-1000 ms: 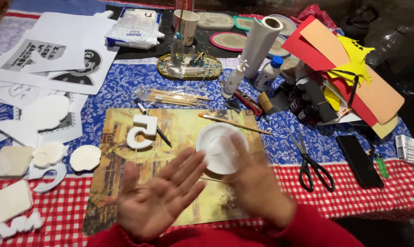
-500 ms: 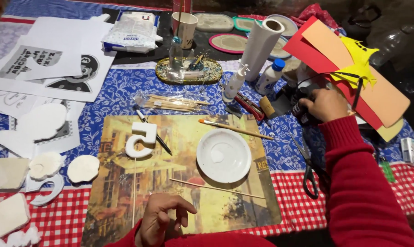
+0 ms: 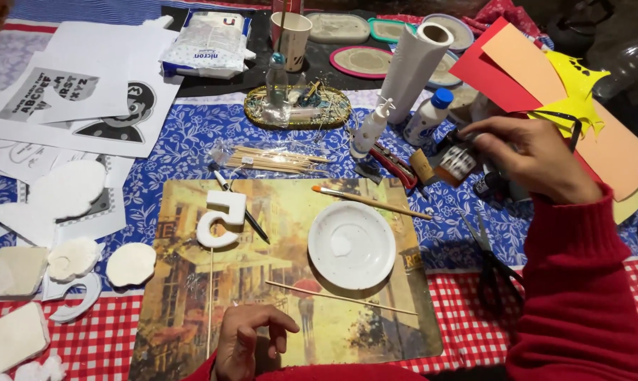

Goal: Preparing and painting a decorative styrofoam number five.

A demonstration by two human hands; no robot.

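My right hand (image 3: 537, 159) in a red sleeve reaches to the right of the table and grips a small dark paint bottle (image 3: 456, 161) among other little bottles. My left hand (image 3: 248, 342) rests loosely curled on the near edge of a picture placemat (image 3: 276, 212), holding nothing. On the placemat lie a white saucer (image 3: 352, 245), a white foam numeral (image 3: 220, 217), a paintbrush (image 3: 370, 202) and thin wooden skewers (image 3: 340, 297).
Black scissors (image 3: 491, 264) lie right of the placemat. Behind it are a bag of sticks (image 3: 276, 161), white glue bottles (image 3: 369, 130), a paper roll (image 3: 416, 63), coloured card sheets (image 3: 544, 70) and a cup (image 3: 290, 32). Printed sheets and white foam cutouts (image 3: 68, 190) fill the left.
My hands left the saucer. The right one reached out to the small bottles and now holds one; the left one drew back to the near edge and curled.
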